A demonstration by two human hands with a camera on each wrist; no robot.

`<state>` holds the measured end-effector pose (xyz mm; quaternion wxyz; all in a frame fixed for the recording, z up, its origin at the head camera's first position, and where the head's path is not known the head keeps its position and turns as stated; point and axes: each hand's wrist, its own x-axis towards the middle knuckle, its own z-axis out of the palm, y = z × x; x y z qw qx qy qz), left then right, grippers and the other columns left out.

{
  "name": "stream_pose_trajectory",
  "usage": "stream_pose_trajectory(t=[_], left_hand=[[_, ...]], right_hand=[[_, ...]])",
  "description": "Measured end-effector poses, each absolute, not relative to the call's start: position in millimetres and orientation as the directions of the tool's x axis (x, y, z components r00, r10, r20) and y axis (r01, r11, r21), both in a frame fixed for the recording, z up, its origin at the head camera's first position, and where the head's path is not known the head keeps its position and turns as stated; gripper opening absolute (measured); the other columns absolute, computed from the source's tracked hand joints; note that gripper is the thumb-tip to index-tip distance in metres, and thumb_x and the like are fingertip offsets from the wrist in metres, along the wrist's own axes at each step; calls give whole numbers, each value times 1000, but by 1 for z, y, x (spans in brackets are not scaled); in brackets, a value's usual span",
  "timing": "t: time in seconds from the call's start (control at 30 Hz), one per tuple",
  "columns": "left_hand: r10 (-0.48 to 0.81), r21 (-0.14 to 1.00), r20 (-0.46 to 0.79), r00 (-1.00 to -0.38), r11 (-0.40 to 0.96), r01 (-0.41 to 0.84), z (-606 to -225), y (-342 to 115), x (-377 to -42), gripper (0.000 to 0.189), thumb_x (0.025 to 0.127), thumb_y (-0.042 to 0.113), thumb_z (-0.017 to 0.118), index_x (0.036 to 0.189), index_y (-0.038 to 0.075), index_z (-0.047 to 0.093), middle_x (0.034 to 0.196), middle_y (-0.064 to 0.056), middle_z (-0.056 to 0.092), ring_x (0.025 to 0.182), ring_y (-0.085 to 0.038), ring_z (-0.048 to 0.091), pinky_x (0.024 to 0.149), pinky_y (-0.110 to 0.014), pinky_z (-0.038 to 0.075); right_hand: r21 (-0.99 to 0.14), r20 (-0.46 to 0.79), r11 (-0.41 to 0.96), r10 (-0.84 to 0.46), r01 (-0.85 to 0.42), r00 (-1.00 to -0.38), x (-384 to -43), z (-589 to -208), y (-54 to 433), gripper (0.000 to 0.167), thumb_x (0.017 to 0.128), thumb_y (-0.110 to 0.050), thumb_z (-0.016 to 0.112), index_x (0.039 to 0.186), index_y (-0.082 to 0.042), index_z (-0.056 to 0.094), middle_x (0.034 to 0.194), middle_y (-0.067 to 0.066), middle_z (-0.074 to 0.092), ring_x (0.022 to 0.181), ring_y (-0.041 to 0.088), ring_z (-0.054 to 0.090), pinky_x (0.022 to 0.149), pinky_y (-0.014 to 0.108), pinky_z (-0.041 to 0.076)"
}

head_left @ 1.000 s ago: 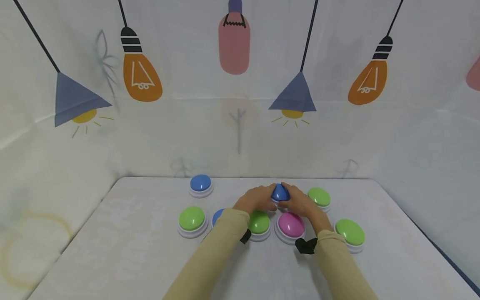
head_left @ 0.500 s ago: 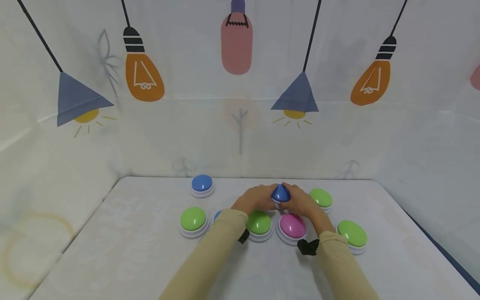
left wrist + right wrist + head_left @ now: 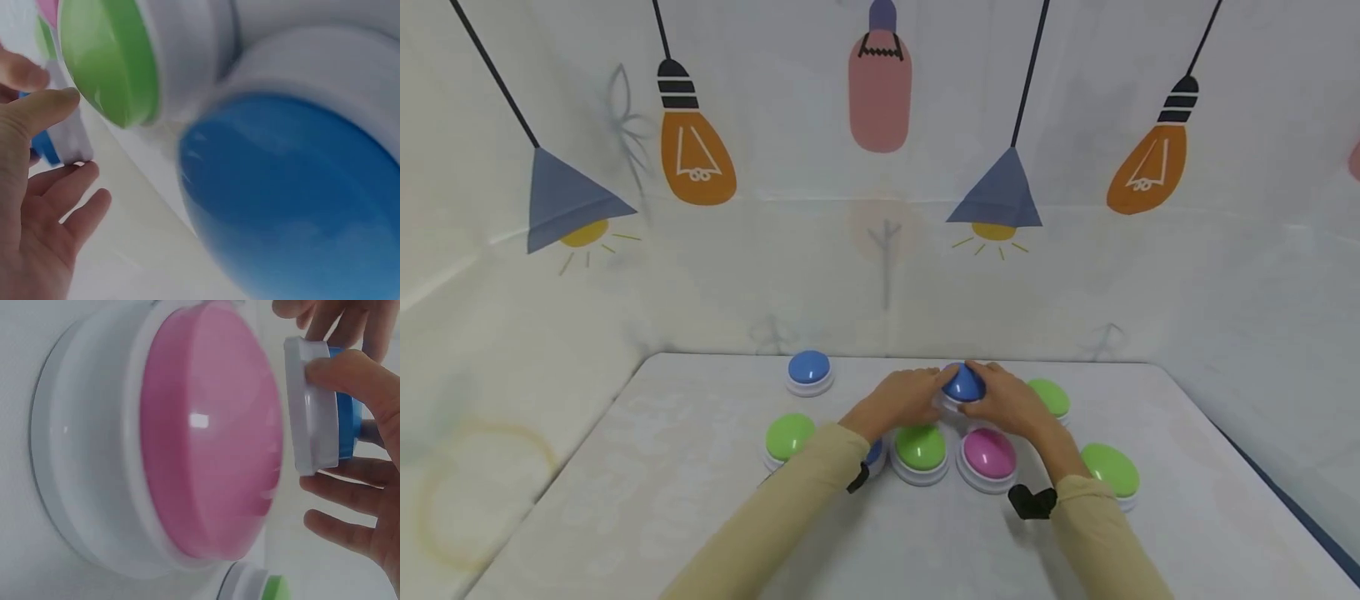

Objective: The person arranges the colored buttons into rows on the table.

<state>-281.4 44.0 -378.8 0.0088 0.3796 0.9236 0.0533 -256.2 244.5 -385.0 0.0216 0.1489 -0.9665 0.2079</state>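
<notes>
In the head view, a blue dome push button (image 3: 964, 383) with a white base stands between both hands at the far middle of the table. My left hand (image 3: 901, 400) holds its left side; in the left wrist view, fingertips (image 3: 84, 170) touch the white base. From the right, my right hand (image 3: 1013, 407) grips it, and the right wrist view shows the thumb (image 3: 325, 372) pressed on the base with fingers on its other side. Nearer me stand a pink button (image 3: 990, 453) and a green button (image 3: 921, 447). Whether the held button touches the table is unclear.
Another blue button (image 3: 808, 367) stands back left. A green button (image 3: 789, 435) and a further blue button (image 3: 874, 452) are partly covered by my left arm. Two green buttons, one behind (image 3: 1049, 397) and one nearer (image 3: 1110, 470), flank my right arm. A printed curtain (image 3: 887, 275) hangs behind.
The held blue button is slightly higher relative to its neighbours. My left forearm has swung left, uncovering part of the middle blue button and covering part of the left green one. The view has shifted slightly.
</notes>
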Motion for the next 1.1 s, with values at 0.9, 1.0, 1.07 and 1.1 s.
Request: stream_pose_trajectory(t=[0.9,1.0,1.07,1.1], left_hand=[[824,-225,305,-478,550,804,-358,-35,-238,64,91,30,72,148,15,47,143,-13,55,63,-10,66,56,-18,52],[831,-254,320,-454,537,804,-357,-42,-232,65,91,31,73,147,13,48,143,-13,55,66,-11,68,57,-18,53],[833,-263,334,-441,531,805,-356,-47,-229,65,90,32,73,146,13,48,143,-12,56,74,-13,71,61,-18,55],[833,-265,343,-434,529,806,-356,-49,-227,65,90,32,74,146,12,49,142,-12,56,80,-14,72,64,-19,56]], right_hand=[[-486,137,770,-401,-414,-906,-215,-354,192,78,84,-24,77,150,-2,40,139,19,52,122,35,56,99,51,50],[-486,151,759,-415,-433,-897,-211,-353,186,77,84,-23,77,149,-2,41,139,20,52,123,36,56,100,51,49],[-478,164,758,-421,-445,-892,-208,-353,182,77,84,-23,77,149,-1,42,140,21,51,124,37,55,100,52,49],[-480,167,756,-419,-445,-892,-206,-352,180,77,84,-24,77,149,-2,42,140,21,51,125,37,55,100,52,49]])
